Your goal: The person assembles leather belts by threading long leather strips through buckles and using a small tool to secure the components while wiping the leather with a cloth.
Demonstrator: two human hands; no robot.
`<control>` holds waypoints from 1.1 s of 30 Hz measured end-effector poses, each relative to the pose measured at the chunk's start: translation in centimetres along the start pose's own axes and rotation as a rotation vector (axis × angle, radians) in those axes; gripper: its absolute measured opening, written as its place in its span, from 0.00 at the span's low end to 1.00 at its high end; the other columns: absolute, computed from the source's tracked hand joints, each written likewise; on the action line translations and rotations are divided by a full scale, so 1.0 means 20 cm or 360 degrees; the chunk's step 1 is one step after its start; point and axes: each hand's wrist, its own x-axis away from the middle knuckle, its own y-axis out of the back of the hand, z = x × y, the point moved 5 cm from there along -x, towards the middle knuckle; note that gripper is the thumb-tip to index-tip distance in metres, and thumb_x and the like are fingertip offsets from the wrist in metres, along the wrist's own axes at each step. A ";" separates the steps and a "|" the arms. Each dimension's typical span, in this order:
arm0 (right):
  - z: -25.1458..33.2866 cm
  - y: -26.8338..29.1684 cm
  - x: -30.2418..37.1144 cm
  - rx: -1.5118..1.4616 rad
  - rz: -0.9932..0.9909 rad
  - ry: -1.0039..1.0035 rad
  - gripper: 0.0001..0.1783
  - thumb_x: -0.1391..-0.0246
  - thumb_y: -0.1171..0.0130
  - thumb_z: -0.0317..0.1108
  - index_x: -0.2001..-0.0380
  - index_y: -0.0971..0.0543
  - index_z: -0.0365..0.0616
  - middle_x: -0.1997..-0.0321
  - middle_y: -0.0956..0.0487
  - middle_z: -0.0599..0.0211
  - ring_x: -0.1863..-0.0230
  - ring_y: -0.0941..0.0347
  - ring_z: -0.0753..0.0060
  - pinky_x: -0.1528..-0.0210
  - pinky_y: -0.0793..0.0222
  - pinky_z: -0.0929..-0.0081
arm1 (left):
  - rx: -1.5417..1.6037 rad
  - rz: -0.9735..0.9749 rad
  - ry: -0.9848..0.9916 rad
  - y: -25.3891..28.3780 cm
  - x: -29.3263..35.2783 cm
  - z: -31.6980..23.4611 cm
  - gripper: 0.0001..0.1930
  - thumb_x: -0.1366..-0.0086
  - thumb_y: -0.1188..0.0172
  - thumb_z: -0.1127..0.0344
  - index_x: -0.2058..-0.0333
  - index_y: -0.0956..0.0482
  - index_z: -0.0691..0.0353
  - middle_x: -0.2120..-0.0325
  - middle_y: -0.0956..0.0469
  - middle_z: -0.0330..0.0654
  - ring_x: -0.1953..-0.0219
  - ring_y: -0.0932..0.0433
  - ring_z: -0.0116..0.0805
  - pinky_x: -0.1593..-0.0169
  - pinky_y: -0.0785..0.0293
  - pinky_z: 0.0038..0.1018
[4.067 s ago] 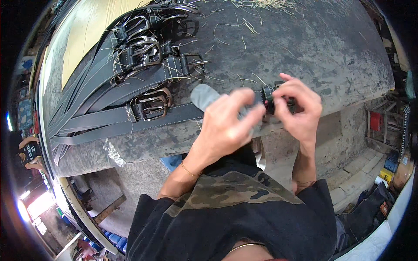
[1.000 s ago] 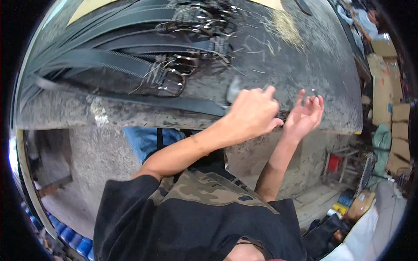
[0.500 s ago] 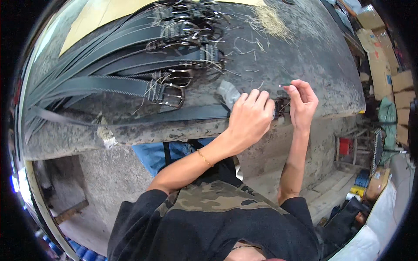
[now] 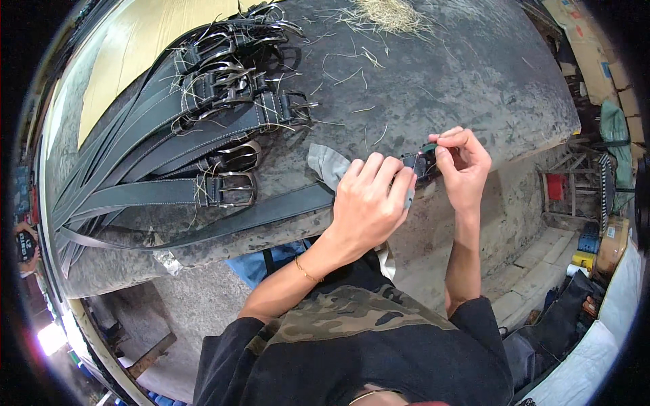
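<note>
My left hand (image 4: 374, 203) is closed over the buckle end of a black leather belt (image 4: 277, 208) at the table's front edge. A grey cloth (image 4: 328, 164) is bunched under that hand and shows on both sides of it. The belt's strap runs off to the left. Between thumb and index finger, my right hand (image 4: 466, 169) pinches a small slim green thing (image 4: 429, 148), whose kind I cannot make out. Its tip is close to the dark belt end (image 4: 418, 164) that sticks out past my left hand. The fingers partly hide the buckle there.
Several black belts with metal buckles (image 4: 237, 189) lie heaped on the left of the dark worktable (image 4: 467, 81), with loose thread ends on them. A pile of pale thread scraps (image 4: 391, 13) sits at the back. A red object (image 4: 556, 186) and cartons (image 4: 575, 47) stand at the right.
The view has shifted and turned, so the belt heap appears lower and further left. My right hand's green thing has come down from above the belt end to close beside it. My left hand keeps its hold.
</note>
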 end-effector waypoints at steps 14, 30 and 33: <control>0.00 -0.01 0.00 0.0058 0.0030 -0.0018 0.08 0.49 0.45 0.12 0.67 0.23 0.33 0.62 0.24 0.64 0.62 0.28 0.81 0.61 0.32 0.83 | 0.0043 -0.0016 0.0012 0.01 0.00 0.01 0.10 0.51 0.32 0.73 0.69 0.22 0.62 0.72 0.25 0.40 0.71 0.26 0.39 0.69 0.34 0.32; -0.03 0.05 -0.03 -0.0311 -0.0304 -0.0170 0.04 0.43 0.47 0.16 0.67 0.25 0.35 0.65 0.27 0.67 0.62 0.24 0.73 0.47 0.24 0.67 | 0.0284 0.0287 0.0531 0.08 -0.12 0.19 0.17 0.43 0.43 0.79 0.54 0.24 0.67 0.55 0.23 0.49 0.61 0.20 0.53 0.58 0.25 0.40; -0.04 0.06 -0.03 -0.0456 -0.0301 -0.0211 0.04 0.43 0.47 0.17 0.66 0.25 0.35 0.65 0.26 0.66 0.63 0.24 0.72 0.46 0.24 0.65 | 0.0213 0.0395 0.0444 0.09 -0.16 0.18 0.15 0.44 0.41 0.77 0.56 0.21 0.65 0.53 0.24 0.46 0.61 0.20 0.52 0.57 0.25 0.40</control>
